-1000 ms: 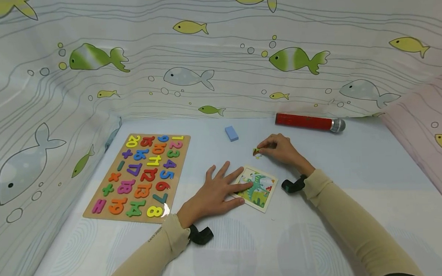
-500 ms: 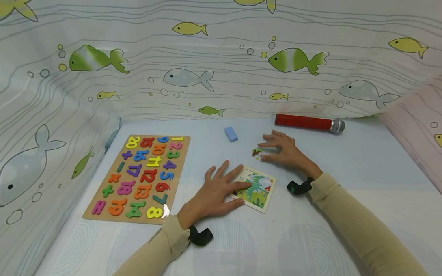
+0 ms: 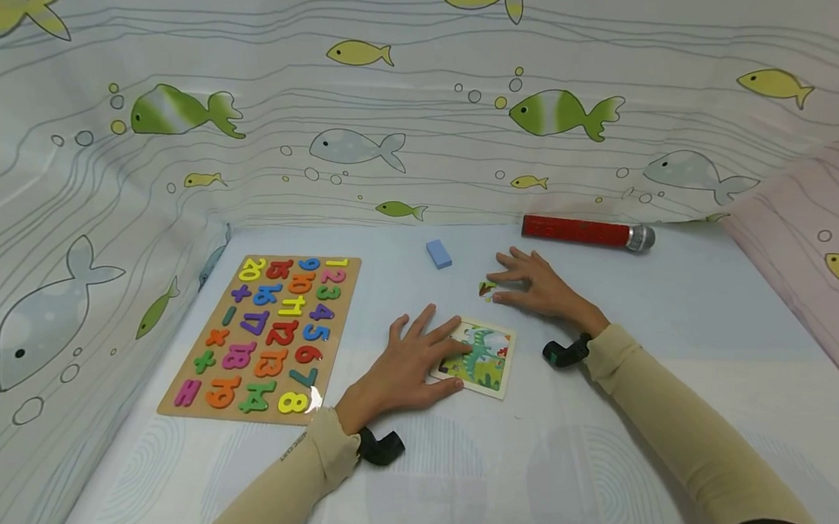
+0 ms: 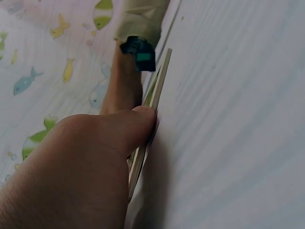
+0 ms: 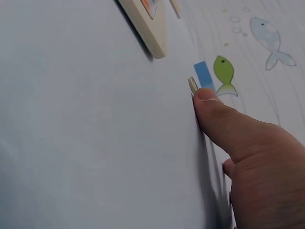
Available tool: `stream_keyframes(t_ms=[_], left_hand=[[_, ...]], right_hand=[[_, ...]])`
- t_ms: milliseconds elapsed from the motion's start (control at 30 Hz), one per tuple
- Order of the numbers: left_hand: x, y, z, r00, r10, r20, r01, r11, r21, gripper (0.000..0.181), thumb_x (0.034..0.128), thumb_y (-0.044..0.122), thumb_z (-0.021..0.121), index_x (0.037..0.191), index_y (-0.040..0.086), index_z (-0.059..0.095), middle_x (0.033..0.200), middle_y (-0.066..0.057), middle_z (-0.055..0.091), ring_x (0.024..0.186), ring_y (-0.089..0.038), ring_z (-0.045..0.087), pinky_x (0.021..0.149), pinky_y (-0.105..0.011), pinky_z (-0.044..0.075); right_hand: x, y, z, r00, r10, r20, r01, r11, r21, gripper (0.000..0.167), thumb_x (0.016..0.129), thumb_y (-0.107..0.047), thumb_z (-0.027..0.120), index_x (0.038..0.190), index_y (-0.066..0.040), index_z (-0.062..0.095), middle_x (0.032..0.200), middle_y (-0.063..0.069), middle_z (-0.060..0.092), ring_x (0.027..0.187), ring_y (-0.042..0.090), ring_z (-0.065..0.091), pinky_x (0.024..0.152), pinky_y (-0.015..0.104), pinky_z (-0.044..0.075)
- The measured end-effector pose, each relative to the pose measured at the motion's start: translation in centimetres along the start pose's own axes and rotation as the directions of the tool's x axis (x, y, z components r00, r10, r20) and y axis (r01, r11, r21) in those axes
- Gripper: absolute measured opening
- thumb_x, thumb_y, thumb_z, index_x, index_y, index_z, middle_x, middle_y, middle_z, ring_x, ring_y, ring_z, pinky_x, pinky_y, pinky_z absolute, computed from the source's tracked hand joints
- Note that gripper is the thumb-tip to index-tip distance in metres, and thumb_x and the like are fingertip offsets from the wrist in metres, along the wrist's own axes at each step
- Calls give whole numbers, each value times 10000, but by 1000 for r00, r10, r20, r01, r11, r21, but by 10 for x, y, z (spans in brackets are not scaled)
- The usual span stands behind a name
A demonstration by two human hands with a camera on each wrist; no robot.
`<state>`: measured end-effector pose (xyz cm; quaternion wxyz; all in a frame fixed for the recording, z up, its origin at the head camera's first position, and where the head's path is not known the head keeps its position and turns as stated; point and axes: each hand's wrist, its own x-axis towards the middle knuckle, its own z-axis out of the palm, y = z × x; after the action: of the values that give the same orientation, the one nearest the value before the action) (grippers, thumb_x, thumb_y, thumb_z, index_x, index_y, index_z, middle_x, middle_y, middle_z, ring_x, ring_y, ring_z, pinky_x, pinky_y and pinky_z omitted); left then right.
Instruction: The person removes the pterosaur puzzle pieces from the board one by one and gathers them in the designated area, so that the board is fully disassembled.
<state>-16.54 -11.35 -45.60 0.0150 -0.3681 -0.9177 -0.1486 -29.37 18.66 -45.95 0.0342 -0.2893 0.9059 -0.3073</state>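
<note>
A small dinosaur puzzle (image 3: 503,371) is laid flat or nearly so on the surface (image 3: 685,307), in front of the person. Its left part is covered by the left hand (image 3: 412,370), whose fingers are spread wide; the picture is touched by the forefinger, and the thumb is set at the near edge, as is also shown in the left wrist view.

A small puzzle piece (image 3: 487,289), just beyond the puzzle, is reached by the right hand (image 3: 540,290). Its fingers are held apart, the thumb at the piece; whether the piece is touched cannot be told.

A number board (image 3: 340,320) is placed to the left, filled with coloured figures. Farther back, a blue block (image 3: 438,254) and a red microphone (image 3: 578,230) are seen, near a fish-printed cloth (image 3: 428,100).
</note>
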Motion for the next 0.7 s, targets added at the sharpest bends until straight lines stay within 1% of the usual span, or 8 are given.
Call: stream_keyframes(t_ms=[200, 400, 533, 700], left_hand=[[0, -1, -1, 1000, -11, -4, 11, 1000, 15, 540, 960, 628, 520, 1441, 385, 553, 1667, 2, 341, 1582, -425, 123, 1162, -694, 174], [0, -1, -1, 999, -16, -29, 18, 999, 51, 550, 949, 642, 538, 1437, 389, 559, 1648, -14, 380, 1572, -434, 159, 1151, -688, 196], [-1, -1, -1, 999, -9, -38, 11, 998, 58, 570, 938, 648, 545, 1443, 385, 558, 1646, -26, 385, 1562, -441, 190, 1140, -688, 214], [-1, -3, -1, 999, 17, -36, -15, 999, 47, 584, 926, 646, 561, 1454, 398, 548, 1652, -47, 371, 1551, -428, 228, 1125, -681, 242]], right_hand=[[5, -1, -2, 1000, 1, -14, -1, 1000, 21, 432, 911, -326, 770, 1306, -160, 715, 1603, 177, 419, 1575, 416, 169, 1240, 652, 16], [12, 0, -2, 1000, 1, -20, 0, 1000, 15, 417, 923, -331, 755, 1297, -151, 720, 1599, 201, 414, 1565, 446, 175, 1235, 663, 32], [17, 1, -3, 1000, 4, -21, -4, 1000, 15, 410, 931, -318, 747, 1300, -141, 716, 1601, 210, 405, 1560, 460, 177, 1236, 661, 38], [21, 1, -5, 1000, 23, -21, -22, 999, 24, 406, 928, -287, 753, 1300, -128, 714, 1607, 212, 394, 1557, 471, 173, 1239, 655, 45]])
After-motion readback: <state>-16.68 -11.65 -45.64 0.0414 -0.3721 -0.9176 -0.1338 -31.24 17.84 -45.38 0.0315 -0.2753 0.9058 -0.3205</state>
